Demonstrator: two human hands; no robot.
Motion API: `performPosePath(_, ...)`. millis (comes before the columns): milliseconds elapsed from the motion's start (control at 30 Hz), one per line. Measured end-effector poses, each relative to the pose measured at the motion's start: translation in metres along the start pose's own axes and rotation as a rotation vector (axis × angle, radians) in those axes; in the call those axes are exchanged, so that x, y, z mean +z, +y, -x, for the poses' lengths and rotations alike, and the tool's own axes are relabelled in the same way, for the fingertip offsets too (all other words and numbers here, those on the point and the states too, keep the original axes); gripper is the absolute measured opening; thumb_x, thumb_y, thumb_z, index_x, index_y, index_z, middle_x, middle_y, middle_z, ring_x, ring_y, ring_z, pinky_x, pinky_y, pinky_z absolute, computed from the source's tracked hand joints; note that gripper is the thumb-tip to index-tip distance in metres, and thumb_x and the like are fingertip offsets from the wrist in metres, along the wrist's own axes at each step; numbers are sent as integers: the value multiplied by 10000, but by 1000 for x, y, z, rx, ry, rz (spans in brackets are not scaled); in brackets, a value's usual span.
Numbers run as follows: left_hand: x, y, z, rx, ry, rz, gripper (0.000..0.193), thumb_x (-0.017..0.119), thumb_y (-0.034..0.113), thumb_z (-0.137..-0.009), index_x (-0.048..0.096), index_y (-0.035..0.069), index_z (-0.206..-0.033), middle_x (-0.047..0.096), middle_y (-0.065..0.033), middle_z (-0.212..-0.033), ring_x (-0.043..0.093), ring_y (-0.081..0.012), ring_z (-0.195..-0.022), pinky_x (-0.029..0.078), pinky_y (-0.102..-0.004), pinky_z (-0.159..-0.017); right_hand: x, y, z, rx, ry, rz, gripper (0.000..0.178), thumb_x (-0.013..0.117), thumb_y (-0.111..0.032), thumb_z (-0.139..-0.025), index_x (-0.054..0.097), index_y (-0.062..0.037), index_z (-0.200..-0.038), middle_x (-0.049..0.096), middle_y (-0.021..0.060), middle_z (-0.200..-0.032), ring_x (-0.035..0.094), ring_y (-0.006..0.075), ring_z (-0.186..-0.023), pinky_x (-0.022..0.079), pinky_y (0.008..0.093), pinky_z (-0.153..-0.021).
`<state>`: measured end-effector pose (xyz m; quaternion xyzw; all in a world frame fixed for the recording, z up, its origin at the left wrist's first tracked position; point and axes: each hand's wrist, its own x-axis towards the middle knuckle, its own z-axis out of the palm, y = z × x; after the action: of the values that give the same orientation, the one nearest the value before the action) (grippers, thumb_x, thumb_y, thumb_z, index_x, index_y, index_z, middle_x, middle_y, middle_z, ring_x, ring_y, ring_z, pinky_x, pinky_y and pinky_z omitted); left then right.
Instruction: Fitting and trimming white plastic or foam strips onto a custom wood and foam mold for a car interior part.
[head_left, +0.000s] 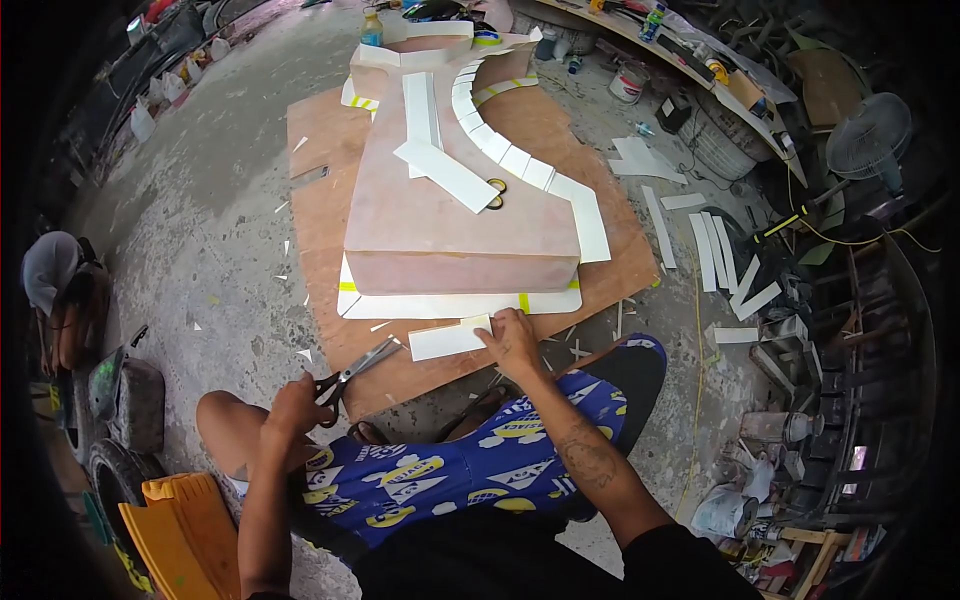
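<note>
Left of the right hand (pixel 513 346), its seemingly pinched white strip (pixel 445 341) extends; the left hand (pixel 293 408) holds scissors (pixel 346 376).

From head height, a wide fisheye looks down over both hands (pixel 512 346).

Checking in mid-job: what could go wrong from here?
The left hand has the scissors pointing toward the white strip, which the right hand grips only at its right end. The free end could swing, so a cut might run crooked.

The loose angled strip lies across another strip on the pink form, beside a roll of tape; a bump could perhaps shift them.
</note>
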<state>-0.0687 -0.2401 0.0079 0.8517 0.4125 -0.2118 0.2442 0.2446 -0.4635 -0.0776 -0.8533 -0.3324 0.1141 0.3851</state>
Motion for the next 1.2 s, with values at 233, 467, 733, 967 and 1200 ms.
performPosePath(233, -16, 3, 66, 498, -251, 1329, 690, 796, 426, -768, 484, -18, -1194, 678, -178, -1069, 660, -239, -967, 531, -376, -817, -137, 26, -36, 243, 107, -548, 190, 684, -202, -897, 667, -24, -960, 663, 39, -795, 623, 114, -685, 519, 245, -658)
performPosePath(467, 40, 211, 22, 543, -1050, 1443, 447, 627, 298, -947, 523, -35, -1227, 664, -183, -1109, 684, -236, -907, 539, -319, -801, -157, 21, -80, 550, 155, -869, 330, 762, -323, -843, 659, -36, -969, 664, 45, -860, 636, 142, -784, 534, 293, -717)
performPosePath(733, 67, 271, -14, 527, -1176, 1533, 417, 661, 329, -924, 590, -31, -1121, 686, -178, -1039, 683, -195, -811, 559, -312, -749, -148, 25, -80, 535, 199, -809, 288, 789, -308, -815, 650, -66, -885, 665, 37, -838, 644, 137, -774, 519, 279, -722)
performPosePath(967, 72, 281, -29, 529, -1151, 1561, 418, 692, 352, -900, 620, -11, -1094, 698, -176, -1013, 692, -184, -788, 571, -303, -733, -145, 24, -82, 519, 181, -751, 291, 790, -301, -814, 690, -47, -915, 677, 21, -855, 631, 101, -801, 486, 231, -711)
performPosePath(1200, 75, 282, -35, 544, -1173, 1567, 405, 689, 343, -903, 622, -11, -1089, 702, -171, -1007, 690, -180, -761, 570, -303, -724, -146, 31, -87, 465, 172, -648, 247, 790, -265, -808, 679, -57, -881, 676, 13, -811, 625, 103, -736, 494, 244, -686)
